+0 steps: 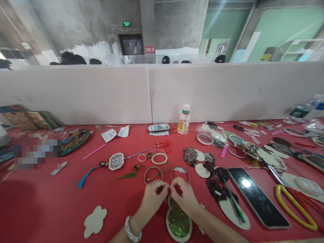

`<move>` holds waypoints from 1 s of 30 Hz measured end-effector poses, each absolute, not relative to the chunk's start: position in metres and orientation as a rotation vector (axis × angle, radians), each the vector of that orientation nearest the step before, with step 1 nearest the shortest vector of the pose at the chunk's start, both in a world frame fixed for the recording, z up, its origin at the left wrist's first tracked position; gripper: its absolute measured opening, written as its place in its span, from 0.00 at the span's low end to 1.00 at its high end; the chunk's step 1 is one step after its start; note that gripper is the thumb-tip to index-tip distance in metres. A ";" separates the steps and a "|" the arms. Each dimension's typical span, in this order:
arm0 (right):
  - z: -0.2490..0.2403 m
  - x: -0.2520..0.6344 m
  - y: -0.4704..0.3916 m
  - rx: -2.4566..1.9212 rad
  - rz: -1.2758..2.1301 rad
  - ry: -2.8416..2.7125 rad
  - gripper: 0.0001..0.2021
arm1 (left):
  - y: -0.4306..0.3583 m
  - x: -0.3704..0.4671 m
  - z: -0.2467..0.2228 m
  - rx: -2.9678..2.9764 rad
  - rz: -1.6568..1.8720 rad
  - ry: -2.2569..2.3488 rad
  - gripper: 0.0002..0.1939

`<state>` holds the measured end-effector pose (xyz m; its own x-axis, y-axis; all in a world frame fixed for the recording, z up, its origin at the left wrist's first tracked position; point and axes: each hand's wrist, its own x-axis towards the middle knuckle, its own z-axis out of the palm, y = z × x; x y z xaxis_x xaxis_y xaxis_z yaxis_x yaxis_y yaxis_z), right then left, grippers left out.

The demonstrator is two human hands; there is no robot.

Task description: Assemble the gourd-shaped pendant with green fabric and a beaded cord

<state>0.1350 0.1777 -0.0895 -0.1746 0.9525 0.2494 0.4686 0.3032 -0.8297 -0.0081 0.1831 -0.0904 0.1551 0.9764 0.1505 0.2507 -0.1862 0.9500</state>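
My left hand (pixel 154 197), with a white braided band (pixel 131 231) at its wrist, and my right hand (pixel 185 197) meet fingertip to fingertip. Thumb and forefinger are pinched together on each; whatever is between them is too small to make out. Directly below lies a gourd-shaped piece (pixel 179 222) with a shiny green face and pale rim, its top partly hidden by my hands. Just beyond my right hand is a round hoop (pixel 188 175) with small white beads (pixel 179 170) inside. Another hoop (pixel 145 175) lies beyond my left hand, a green looped cord (pixel 165 166) across it.
A phone (pixel 258 195), yellow-handled scissors (pixel 280 199) and dark patterned scraps (pixel 215 189) lie to the right. A blue-tasselled pendant (pixel 116 161) and a cloud-shaped pale piece (pixel 95 221) are on the left. Behind stand a small bottle (pixel 184 119) and a white partition (pixel 101 94).
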 end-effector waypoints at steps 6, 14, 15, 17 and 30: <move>-0.087 0.136 0.179 -1.281 0.764 -1.771 0.03 | 0.181 -0.010 -0.086 1.480 1.067 1.102 0.09; -0.083 0.142 0.178 -1.131 0.758 -1.834 0.03 | 0.182 -0.010 -0.088 1.457 1.046 1.091 0.08; -0.083 0.143 0.178 -1.125 0.752 -1.838 0.03 | 0.183 -0.009 -0.087 1.442 1.040 1.092 0.07; -0.082 0.143 0.178 -1.141 0.745 -1.831 0.03 | 0.183 -0.010 -0.087 1.417 1.031 1.092 0.07; -0.081 0.141 0.177 -1.168 0.792 -1.801 0.04 | 0.181 -0.011 -0.082 1.626 1.040 1.106 0.09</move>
<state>0.1412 0.1773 -0.0807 -0.2254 0.9267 0.3006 0.4049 0.3697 -0.8363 -0.0109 0.1813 -0.0821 0.2507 0.9556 0.1549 0.2136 -0.2107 0.9539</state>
